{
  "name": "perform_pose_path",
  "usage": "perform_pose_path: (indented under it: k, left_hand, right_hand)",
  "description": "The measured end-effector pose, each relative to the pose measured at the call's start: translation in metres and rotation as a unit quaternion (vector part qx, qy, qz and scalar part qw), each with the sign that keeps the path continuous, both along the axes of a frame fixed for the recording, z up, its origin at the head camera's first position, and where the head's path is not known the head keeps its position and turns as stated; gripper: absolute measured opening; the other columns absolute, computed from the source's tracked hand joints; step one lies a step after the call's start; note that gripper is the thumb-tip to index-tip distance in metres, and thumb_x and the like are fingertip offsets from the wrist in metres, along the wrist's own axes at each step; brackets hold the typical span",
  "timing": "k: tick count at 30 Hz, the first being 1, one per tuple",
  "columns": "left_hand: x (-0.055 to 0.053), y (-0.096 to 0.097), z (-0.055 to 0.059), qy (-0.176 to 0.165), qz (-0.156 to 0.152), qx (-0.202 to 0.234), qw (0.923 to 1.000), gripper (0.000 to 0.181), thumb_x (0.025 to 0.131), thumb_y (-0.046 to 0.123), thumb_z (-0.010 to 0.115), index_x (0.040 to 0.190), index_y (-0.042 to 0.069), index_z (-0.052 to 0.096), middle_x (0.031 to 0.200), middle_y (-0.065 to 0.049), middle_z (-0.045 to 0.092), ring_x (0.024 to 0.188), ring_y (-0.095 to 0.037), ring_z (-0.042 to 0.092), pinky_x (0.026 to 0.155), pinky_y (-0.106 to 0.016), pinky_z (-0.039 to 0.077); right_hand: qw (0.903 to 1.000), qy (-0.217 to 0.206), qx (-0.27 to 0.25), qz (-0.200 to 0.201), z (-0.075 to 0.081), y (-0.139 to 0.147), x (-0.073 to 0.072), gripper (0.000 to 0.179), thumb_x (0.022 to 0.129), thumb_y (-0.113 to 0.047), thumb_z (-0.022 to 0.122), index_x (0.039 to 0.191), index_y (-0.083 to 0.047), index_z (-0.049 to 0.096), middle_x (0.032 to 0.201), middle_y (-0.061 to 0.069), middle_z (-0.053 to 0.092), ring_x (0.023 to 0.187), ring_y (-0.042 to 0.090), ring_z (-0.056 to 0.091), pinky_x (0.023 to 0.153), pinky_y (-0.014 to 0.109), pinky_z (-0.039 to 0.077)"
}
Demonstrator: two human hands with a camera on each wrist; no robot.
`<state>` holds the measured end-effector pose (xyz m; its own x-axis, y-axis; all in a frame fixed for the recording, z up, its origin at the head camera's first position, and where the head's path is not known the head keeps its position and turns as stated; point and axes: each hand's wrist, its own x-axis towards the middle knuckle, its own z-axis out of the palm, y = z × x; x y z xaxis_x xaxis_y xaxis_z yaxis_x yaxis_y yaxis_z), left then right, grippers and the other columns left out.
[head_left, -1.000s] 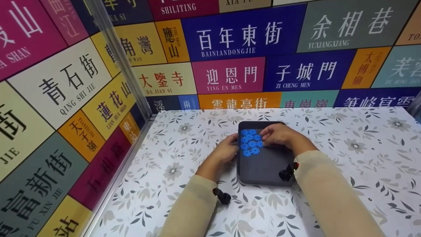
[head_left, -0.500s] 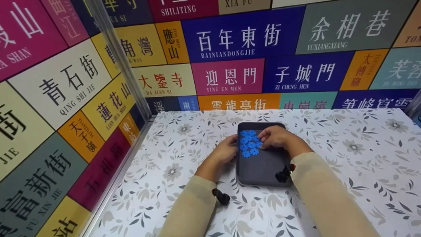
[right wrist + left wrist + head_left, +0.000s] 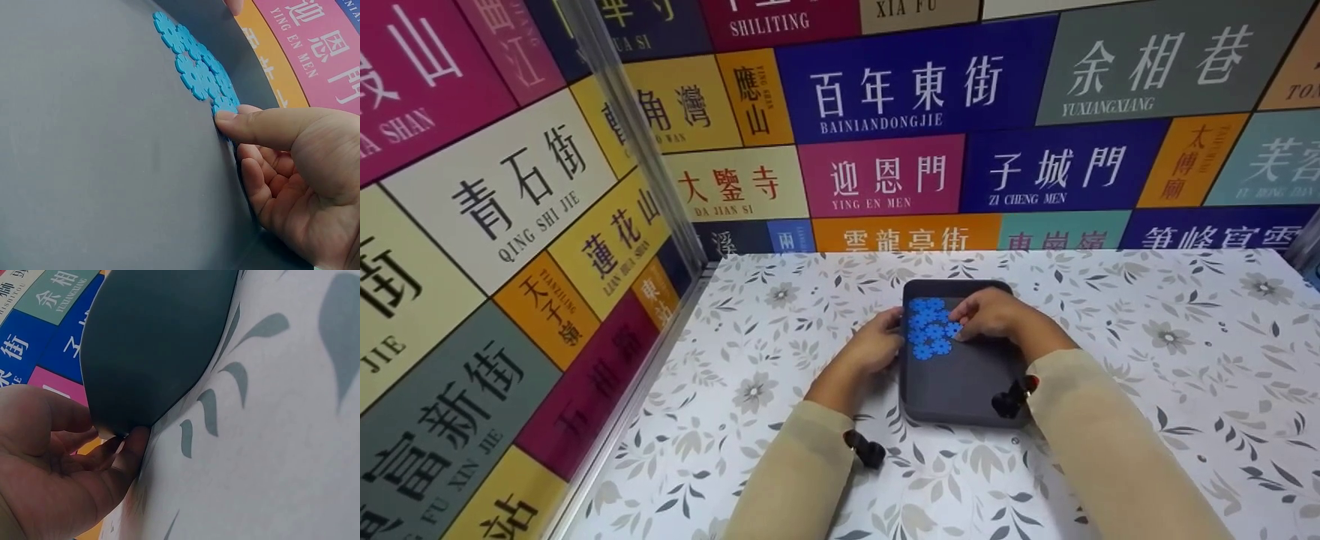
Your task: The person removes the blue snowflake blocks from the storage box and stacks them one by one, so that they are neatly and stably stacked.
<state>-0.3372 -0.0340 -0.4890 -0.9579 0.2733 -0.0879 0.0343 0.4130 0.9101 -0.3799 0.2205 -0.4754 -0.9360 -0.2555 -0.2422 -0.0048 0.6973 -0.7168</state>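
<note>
A dark grey rectangular tray lies on the table. My left hand holds its left side; in the left wrist view, the thumb and fingers meet at the edge of the tray wall. Flat blue snowflake-shaped discs are joined in a cluster at the tray's upper left. Over the tray, my right hand pinches a blue snowflake disc at the right edge of the cluster. Its thumb presses on that disc in the right wrist view, while the index fingertip is mostly hidden behind it.
A white tablecloth with grey leaves and flowers covers the table. Colourful sign panels rise behind the table and along its left. A small black device sits at the left wrist, another at the right.
The right hand's fingers and thumb have shifted slightly at the right edge of the cluster. The left hand keeps its place on the tray.
</note>
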Motion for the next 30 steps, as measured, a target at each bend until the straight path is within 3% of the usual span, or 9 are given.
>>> perform_pose_path:
  k: [7,14,19,24,30]
  left_hand:
    - [0.002,0.0,0.0,-0.008,-0.007,0.01,0.9999,0.069,0.095,0.001,0.053,0.163,0.006,0.043,0.161,-0.018,0.054,0.148,-0.031,0.051,0.124,-0.047,0.042]
    - [0.002,0.0,0.0,0.009,-0.006,-0.02,0.9997,0.068,0.095,0.004,0.054,0.162,0.007,0.045,0.16,-0.018,0.055,0.147,-0.03,0.053,0.123,-0.046,0.043]
    - [0.001,0.0,0.001,0.016,-0.006,-0.036,0.9992,0.064,0.099,0.007,0.053,0.163,0.008,0.044,0.162,-0.017,0.054,0.151,-0.034,0.05,0.128,-0.049,0.037]
    - [0.001,0.0,0.001,0.016,-0.004,-0.038,0.9991,0.062,0.102,0.009,0.052,0.163,0.008,0.043,0.162,-0.018,0.054,0.152,-0.035,0.049,0.129,-0.05,0.035]
    - [0.001,-0.001,0.001,0.025,-0.007,-0.046,0.9986,0.063,0.101,0.01,0.052,0.163,0.007,0.043,0.161,-0.017,0.055,0.149,-0.033,0.051,0.127,-0.047,0.039]
  right_hand:
    - [0.9996,0.022,0.005,0.018,-0.002,-0.002,0.0,0.033,0.087,-0.01,0.086,0.118,-0.004,0.077,0.093,0.0,0.065,0.086,0.017,0.058,0.078,0.029,0.05]
    - [0.9996,0.022,-0.005,0.017,-0.003,-0.002,-0.003,0.031,0.091,-0.012,0.082,0.12,-0.005,0.077,0.103,0.007,0.071,0.089,0.018,0.061,0.078,0.029,0.052]
    - [0.9991,0.012,-0.041,0.002,-0.002,-0.003,-0.006,0.03,0.097,-0.016,0.076,0.123,-0.004,0.076,0.124,0.014,0.074,0.094,0.018,0.068,0.081,0.028,0.057]
    - [0.9955,0.013,-0.091,-0.025,0.007,-0.008,-0.004,0.038,0.099,-0.024,0.074,0.13,-0.002,0.072,0.121,0.01,0.073,0.1,0.021,0.067,0.085,0.029,0.059]
    - [0.9885,0.042,-0.137,-0.049,0.025,-0.005,0.01,0.041,0.102,-0.029,0.073,0.135,-0.005,0.072,0.122,0.005,0.074,0.101,0.023,0.066,0.087,0.03,0.058]
